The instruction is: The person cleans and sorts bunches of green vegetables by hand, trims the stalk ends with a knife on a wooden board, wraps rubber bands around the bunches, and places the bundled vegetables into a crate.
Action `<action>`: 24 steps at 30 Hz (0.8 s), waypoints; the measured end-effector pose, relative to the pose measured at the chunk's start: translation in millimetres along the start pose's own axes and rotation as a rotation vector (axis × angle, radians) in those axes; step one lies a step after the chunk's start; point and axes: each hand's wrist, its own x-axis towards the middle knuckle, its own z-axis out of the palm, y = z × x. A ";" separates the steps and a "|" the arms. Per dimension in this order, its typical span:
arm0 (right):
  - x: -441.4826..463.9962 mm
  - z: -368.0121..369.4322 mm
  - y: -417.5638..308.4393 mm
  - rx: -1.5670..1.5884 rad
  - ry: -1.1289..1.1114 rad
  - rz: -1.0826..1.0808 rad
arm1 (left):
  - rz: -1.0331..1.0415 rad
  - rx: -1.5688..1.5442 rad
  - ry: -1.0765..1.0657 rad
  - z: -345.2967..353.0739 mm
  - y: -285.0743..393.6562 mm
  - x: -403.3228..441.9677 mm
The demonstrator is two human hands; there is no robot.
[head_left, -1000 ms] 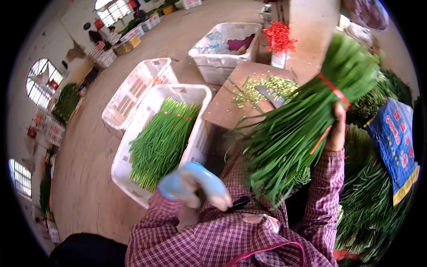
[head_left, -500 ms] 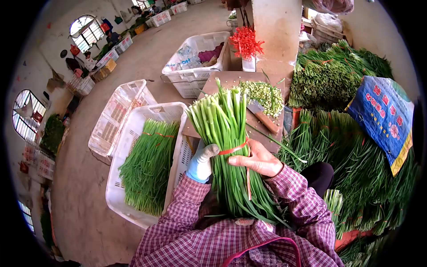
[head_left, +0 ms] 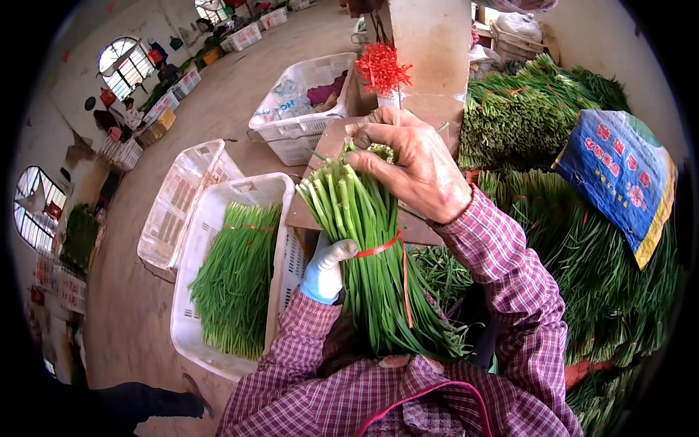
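My left hand (head_left: 328, 271), in a pale glove with a blue cuff, is closed around a bunch of garlic chives (head_left: 373, 291). A red band (head_left: 380, 245) circles the bunch, with its loose tail hanging down the leaves. The pale stem ends point up and away from me. Over those ends, my bare right hand (head_left: 416, 164) pinches a stem between thumb and fingers. Behind it stands a brown board (head_left: 335, 142); the chopped bits and knife seen there earlier are mostly hidden by my right hand.
On the left, a white crate (head_left: 191, 291) holds tied chives (head_left: 237, 280), beside another crate (head_left: 182, 207). A crate with plastic bags (head_left: 291, 135) stands ahead. Chive piles (head_left: 524, 116) and a blue sack (head_left: 611, 175) lie right. Another person's leg (head_left: 153, 402) shows lower left.
My right hand has left the red band and moved up to the stem ends. My left hand still holds the bunch. A person's leg has come into view at lower left.
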 end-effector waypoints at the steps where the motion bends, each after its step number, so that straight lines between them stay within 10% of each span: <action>1: 3.0 1.0 -0.2 0.102 0.073 -0.021 | -0.009 0.006 -0.033 -6.9 -1.9 0.5; 4: 19.6 -27.8 12.9 0.622 0.252 0.203 | 0.055 -0.048 0.221 -15.8 -8.4 1.6; 8: 27.8 -124.3 53.4 0.538 0.553 0.153 | -0.020 -0.116 0.208 -4.6 2.5 6.7; 12: 15.9 -127.2 68.7 -0.325 -0.116 0.224 | 0.000 -0.012 0.131 -45.1 -11.5 8.4; 16: 29.0 -84.8 10.8 0.062 0.051 -0.101 | -0.055 -0.006 0.076 -34.7 -12.6 11.0; 20: 22.6 -26.2 -17.4 -0.289 -0.581 -0.193 | 0.033 0.117 0.163 61.1 17.3 11.9; 24: 26.1 -53.1 -7.9 0.155 -0.132 -0.169 | 0.172 0.183 0.223 67.1 13.5 17.7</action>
